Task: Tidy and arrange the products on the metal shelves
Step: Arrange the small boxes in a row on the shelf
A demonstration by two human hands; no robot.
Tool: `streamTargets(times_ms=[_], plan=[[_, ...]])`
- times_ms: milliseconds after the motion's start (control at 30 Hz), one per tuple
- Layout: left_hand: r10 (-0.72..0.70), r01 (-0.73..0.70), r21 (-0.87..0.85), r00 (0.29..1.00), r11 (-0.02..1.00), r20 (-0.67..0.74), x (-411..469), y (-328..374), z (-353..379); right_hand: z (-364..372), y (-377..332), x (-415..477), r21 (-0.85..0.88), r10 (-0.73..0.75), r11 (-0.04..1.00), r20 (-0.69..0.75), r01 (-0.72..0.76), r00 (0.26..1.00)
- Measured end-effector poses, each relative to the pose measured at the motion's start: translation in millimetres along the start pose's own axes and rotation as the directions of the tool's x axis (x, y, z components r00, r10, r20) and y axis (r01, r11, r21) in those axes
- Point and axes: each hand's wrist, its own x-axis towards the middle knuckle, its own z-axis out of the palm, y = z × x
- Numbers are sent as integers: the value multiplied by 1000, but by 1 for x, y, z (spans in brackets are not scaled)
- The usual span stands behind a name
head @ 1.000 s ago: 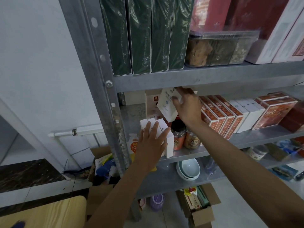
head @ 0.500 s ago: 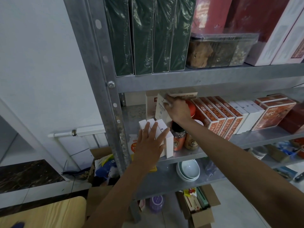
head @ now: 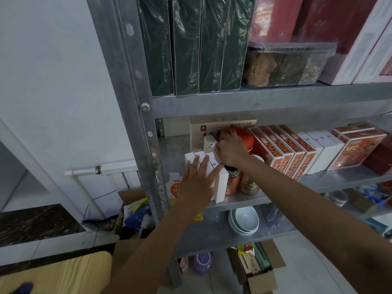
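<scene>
Left hand (head: pixel 197 183): fingers straight and spread, pressed flat on the front of the row of white boxes (head: pixel 220 187) at the 9 o'clock end of the middle shelf (head: pixel 339 179). Right hand (head: pixel 231 149): fingers curled, gripping a single white box (head: pixel 209 145) at 12 o'clock of the row, just beside it. Red tin (head: pixel 248 139): at 3 o'clock of this hand.

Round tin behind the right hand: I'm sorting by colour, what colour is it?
Red-orange; the tin shows best in the head view.

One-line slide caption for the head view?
Left hand presses flat on white boxes on the metal shelf while the right hand holds a small white box behind them.
</scene>
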Motion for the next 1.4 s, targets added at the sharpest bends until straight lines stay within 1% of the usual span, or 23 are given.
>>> streamTargets(times_ms=[100, 133, 200, 300, 400, 467, 567, 633, 700, 733, 800, 867, 967, 1067, 1100, 1200, 1233, 1300, 1333, 1400], plan=[[0, -1, 35, 999, 999, 41, 1, 0, 0, 1, 10, 1, 84, -21, 996, -6, 21, 1000], [-3, 1, 34, 998, 999, 61, 1, 0, -1, 2, 13, 0, 117, -38, 992, -42, 42, 998], [-2, 1, 11, 995, 1000, 95, 2, -1, -2, 3, 21, -1, 178, -62, 980, -165, 92, 984], [-21, 30, -87, 994, 996, 103, 4, 0, -5, 3, 36, -2, 200, -35, 973, -346, 111, 937], [-123, 133, -222, 991, 966, 57, 8, 0, -12, 3, 55, 5, 161, -19, 983, -385, 88, 923], [-203, 201, -257, 979, 945, 16, 14, -2, -18, 5, 70, 11, 161, -15, 984, -367, 79, 930], [-297, 296, -291, 954, 910, 39, 25, -4, -26, 7, 94, 23, 204, -4, 977, -305, 69, 952], [-340, 338, -296, 939, 893, 48, 34, -10, -27, 5, 108, 33, 321, 28, 946, -248, 55, 968], [-382, 380, -254, 923, 889, 44, 43, -17, -28, 3, 123, 45, 515, 107, 857, -155, -12, 982], [-405, 404, -231, 913, 885, 48, 47, -18, -29, 3, 131, 50, 581, 139, 812, -118, -45, 983], [-442, 445, -209, 895, 871, 65, 55, -15, -31, 3, 147, 58, 613, 153, 786, -74, -76, 986], [-452, 460, -191, 888, 867, 86, 61, -9, -28, 2, 161, 63, 597, 124, 798, -31, -81, 992], [-403, 417, -89, 904, 904, 140, 66, -6, -12, 1, 175, 77, 549, 47, 834, 44, -63, 998], [-419, 447, -114, 884, 887, 206, 71, -4, -8, 4, 180, 94, 450, -56, 893, 166, -25, 984], [-421, 450, -105, 880, 887, 218, 71, -2, -9, 5, 180, 99, 442, -89, 897, 185, -2, 979], [-425, 456, -88, 871, 885, 245, 72, -1, -12, 5, 177, 109, 499, -166, 865, 200, 46, 966], [-428, 462, -88, 867, 883, 255, 73, -2, -11, 7, 177, 115, 467, -160, 882, 186, 56, 969], [-424, 459, -88, 867, 884, 262, 73, -4, -9, 12, 174, 122, 341, -105, 939, 150, 48, 983], [-422, 456, -86, 868, 886, 261, 74, -4, -10, 13, 174, 124, 299, -84, 954, 150, 36, 985], [-425, 458, -84, 867, 885, 259, 74, -6, -8, 10, 171, 124, 256, -93, 966, 177, 45, 980]])
